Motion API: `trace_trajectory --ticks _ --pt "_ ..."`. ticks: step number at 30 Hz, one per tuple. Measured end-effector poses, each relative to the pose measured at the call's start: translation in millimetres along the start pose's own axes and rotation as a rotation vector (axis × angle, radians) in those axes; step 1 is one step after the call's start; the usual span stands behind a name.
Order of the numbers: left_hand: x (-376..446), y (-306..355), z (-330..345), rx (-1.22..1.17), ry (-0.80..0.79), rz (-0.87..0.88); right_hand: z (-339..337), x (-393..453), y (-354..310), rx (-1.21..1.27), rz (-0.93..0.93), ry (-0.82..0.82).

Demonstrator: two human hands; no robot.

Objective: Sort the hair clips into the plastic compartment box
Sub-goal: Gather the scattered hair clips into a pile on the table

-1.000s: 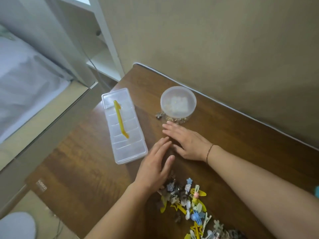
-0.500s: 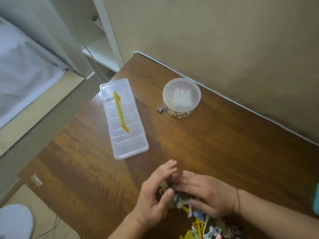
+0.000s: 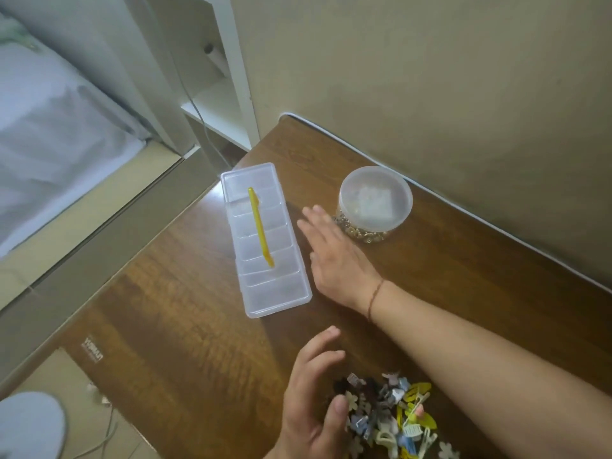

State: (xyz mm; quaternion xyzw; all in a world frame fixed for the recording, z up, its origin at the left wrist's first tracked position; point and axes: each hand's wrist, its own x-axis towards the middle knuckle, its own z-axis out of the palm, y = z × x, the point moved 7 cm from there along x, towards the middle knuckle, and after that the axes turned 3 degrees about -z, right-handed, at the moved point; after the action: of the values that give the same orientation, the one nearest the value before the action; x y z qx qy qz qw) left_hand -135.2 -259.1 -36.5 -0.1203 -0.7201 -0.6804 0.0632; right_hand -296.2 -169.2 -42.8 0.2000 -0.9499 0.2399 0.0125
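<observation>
Item: long, translucent white plastic compartment box (image 3: 266,238), lid shut, lying flat on the dark brown wooden table (image 3: 185,342) near its far left corner. A slim yellow plastic tool (image 3: 260,226) lies lengthwise along the lid, or possibly just under it; which cannot be told.

Item: heap of small mixed hair clips (image 3: 394,415), yellow, white, blue and dark, at the near edge of the table, well apart from the box.

Item: round clear plastic tub with frosted lid (image 3: 376,202), holding small gold-coloured pieces, near the wall.

Hands: the right hand (image 3: 334,256) is flat and spread, fingers apart, palm down between box and tub, holding nothing. The left hand (image 3: 314,395) is loosely cupped at the heap's left edge, thumb touching the clips, not closed on any.

Handling, by judgement: the box looks light, stiff and thin-walled, likely to slide on the polished wood; best steadied by its long sides while the lid is lifted from an edge. The clips look light, hard and prone to tangle; pinch singly by the body.

Room: open table lies between heap and box and to the box's near left. The box's left side is near the table edge, with a drop beyond; the heap also sits close to the near edge.
</observation>
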Motion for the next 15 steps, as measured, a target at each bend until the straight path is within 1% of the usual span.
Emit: trace_trajectory --ticks 1,3,5,8,11,14,15 --pt "1.5 -1.6 -2.4 0.031 -0.009 0.010 5.5 9.3 5.4 -0.032 0.072 -0.025" --pt "3.9 -11.0 -5.5 0.081 -0.040 -0.024 14.0 15.0 15.8 -0.081 0.186 -0.095" --pt "3.2 -22.4 -6.9 0.139 -0.092 -0.070 18.1 5.7 20.3 -0.116 0.213 -0.140" --pt "1.5 -33.5 -7.5 0.307 -0.176 -0.059 16.0 -31.8 18.6 -0.122 0.129 -0.152" --pt "6.0 -41.2 -7.9 0.556 -0.239 -0.049 8.8 -91.7 17.5 -0.102 0.038 -0.160" --pt "15.0 -44.3 -2.5 0.637 -0.299 -0.061 6.9 -155.5 14.6 -0.036 0.006 -0.231" --pt "19.5 -44.3 3.0 0.644 -0.331 -0.070 4.4 -174.7 13.6 -0.019 0.011 -0.227"
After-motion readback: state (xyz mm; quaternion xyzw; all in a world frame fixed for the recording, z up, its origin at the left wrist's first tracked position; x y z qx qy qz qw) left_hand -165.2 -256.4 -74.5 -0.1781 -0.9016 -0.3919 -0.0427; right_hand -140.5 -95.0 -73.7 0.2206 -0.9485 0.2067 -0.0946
